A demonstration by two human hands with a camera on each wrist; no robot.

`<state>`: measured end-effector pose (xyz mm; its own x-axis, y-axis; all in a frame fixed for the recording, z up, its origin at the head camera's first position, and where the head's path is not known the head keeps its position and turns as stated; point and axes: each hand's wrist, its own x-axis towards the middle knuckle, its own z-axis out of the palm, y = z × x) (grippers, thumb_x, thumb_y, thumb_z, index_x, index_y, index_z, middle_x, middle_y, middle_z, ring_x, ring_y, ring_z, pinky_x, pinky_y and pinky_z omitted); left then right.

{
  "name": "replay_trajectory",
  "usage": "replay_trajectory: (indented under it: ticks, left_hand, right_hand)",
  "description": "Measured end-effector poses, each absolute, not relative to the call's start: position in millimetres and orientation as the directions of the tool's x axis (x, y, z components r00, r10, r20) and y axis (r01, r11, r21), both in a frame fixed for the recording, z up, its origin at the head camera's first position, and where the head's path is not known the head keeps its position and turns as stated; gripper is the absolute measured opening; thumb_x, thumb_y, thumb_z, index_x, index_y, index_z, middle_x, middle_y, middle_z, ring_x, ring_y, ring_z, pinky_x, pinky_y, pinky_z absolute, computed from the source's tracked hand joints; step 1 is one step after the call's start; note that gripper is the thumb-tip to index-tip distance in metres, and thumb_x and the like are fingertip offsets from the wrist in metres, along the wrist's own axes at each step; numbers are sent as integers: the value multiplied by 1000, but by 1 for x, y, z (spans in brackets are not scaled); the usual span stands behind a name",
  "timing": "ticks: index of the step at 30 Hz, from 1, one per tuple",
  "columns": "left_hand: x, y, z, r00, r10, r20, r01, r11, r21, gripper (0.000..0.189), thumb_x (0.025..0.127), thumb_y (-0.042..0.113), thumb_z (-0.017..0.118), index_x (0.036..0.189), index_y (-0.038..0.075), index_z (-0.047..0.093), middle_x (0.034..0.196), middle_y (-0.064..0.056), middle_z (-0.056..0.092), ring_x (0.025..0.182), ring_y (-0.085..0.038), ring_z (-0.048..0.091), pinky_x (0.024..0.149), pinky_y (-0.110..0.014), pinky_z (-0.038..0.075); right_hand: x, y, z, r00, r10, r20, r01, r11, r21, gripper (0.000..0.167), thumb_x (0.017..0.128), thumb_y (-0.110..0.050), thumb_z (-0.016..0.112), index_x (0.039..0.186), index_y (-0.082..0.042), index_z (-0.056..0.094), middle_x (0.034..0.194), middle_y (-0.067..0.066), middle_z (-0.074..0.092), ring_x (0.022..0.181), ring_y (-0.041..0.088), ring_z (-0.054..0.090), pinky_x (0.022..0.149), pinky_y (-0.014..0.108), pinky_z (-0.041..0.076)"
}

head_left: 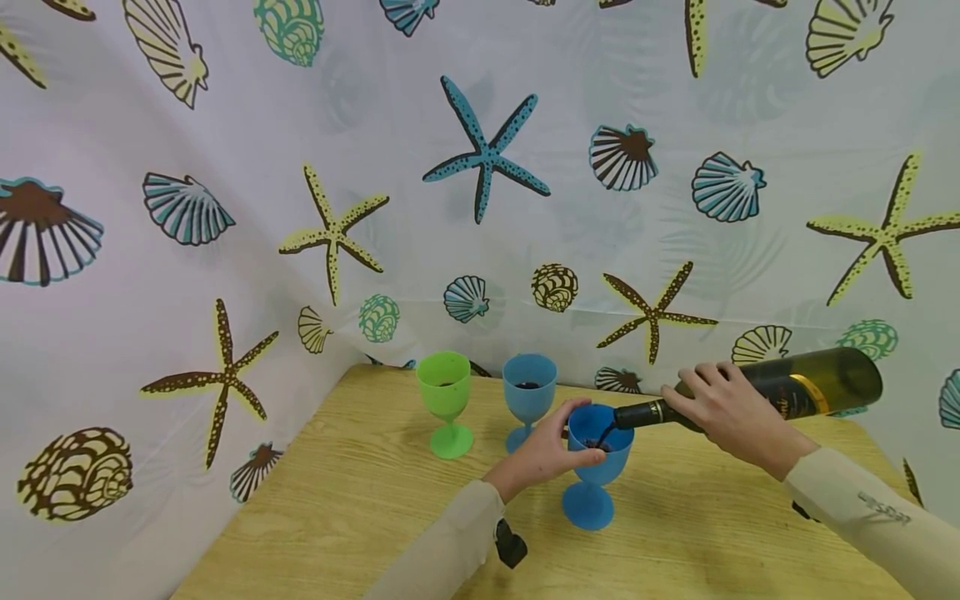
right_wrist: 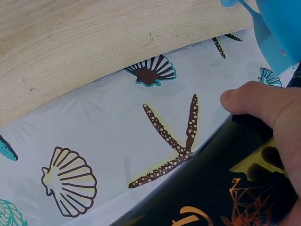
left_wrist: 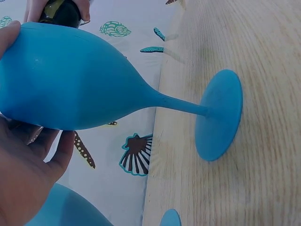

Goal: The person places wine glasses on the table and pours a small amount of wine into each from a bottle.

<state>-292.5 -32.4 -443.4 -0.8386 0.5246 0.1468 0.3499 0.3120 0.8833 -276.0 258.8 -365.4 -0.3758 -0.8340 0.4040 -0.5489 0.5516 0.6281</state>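
Observation:
My left hand (head_left: 542, 454) holds a dark blue plastic goblet (head_left: 609, 465) by its bowl, thumb on the near side and fingers round the far side. The goblet leans a little, its foot close over the table in the left wrist view. My right hand (head_left: 731, 417) grips a wine bottle (head_left: 851, 382) round its neck and shoulder, tipped with its base raised to the right. The bottle's mouth is at the goblet's rim, and a thin dark stream (head_left: 606, 434) runs into the bowl, where dark liquid shows. The bottle's dark label (right_wrist: 207, 197) fills the right wrist view's corner.
Just behind my left hand stands a lighter blue goblet (head_left: 530, 402) with dark liquid inside. Left of it stands a green goblet (head_left: 444, 398), also with dark liquid. Behind the wooden table (head_left: 337, 500) hangs a white curtain (head_left: 525, 242) printed with shells and starfish.

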Motion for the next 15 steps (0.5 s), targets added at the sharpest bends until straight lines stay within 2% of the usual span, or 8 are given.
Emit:
replay_trajectory:
  ticks: [2, 3, 5, 7, 8, 10, 15]
  left_hand:
    - [-292, -32, -443, -839, 524, 144, 348, 314, 883, 73, 86, 41, 68, 147, 26, 31, 147, -1, 35, 127, -26, 43, 99, -43, 40]
    - [-293, -32, -444, -838, 525, 145, 348, 311, 884, 73, 86, 41, 68, 147, 26, 31, 147, -1, 35, 127, -26, 43, 99, -43, 40]
    - [-293, -32, -444, -837, 527, 148, 351, 309, 884, 73, 86, 41, 68, 147, 26, 31, 147, 0, 36, 127, -26, 43, 99, -43, 40]
    - [-294, -32, -444, -834, 530, 152, 355, 305, 884, 72, 86, 41, 69, 146, 26, 31, 147, 0, 36, 128, -25, 42, 99, -42, 40]
    - [-294, -32, -445, -834, 530, 153, 355, 303, 884, 72, 86, 41, 69, 146, 27, 31, 147, 0, 36, 128, -25, 42, 99, -42, 40]
    - [-295, -32, -445, -833, 531, 154, 356, 301, 885, 72, 86, 40, 69, 146, 27, 31, 147, 1, 35, 128, -24, 42, 99, -42, 40]
    - [-295, -32, -445, -832, 533, 153, 353, 297, 887, 72, 86, 40, 69, 146, 26, 31, 147, 1, 35, 128, -23, 42, 99, -41, 40]
  right_hand:
    - [-276, 259, -366, -386, -832, 398, -538, 554, 635, 37, 105, -14, 23, 115, -8, 58, 98, 20, 54, 83, 36, 54, 71, 49, 47]
    - [-276, 259, -366, -392, -832, 393, -536, 554, 638, 24, 103, -12, 38, 115, -9, 58, 98, 20, 54, 83, 36, 54, 72, 49, 46]
    - [-276, 259, -366, -395, -833, 388, -530, 551, 644, 24, 103, -11, 38, 116, -9, 58, 99, 20, 54, 83, 36, 54, 72, 49, 46]
    - [-275, 259, -365, -394, -833, 388, -524, 550, 650, 24, 103, -11, 38, 116, -9, 58, 99, 21, 54, 83, 37, 54, 72, 49, 46]
    - [-275, 259, -365, -389, -834, 392, -523, 550, 651, 37, 105, -12, 23, 116, -9, 58, 99, 21, 53, 83, 37, 54, 72, 49, 46]
    - [-275, 258, -364, -375, -835, 402, -517, 549, 657, 65, 102, -15, -5, 115, -9, 58, 98, 21, 53, 82, 37, 53, 71, 49, 46]
    - [-274, 257, -363, -369, -832, 414, -514, 554, 655, 65, 103, -14, -6, 115, -9, 58, 98, 21, 53, 83, 37, 53, 71, 49, 46]
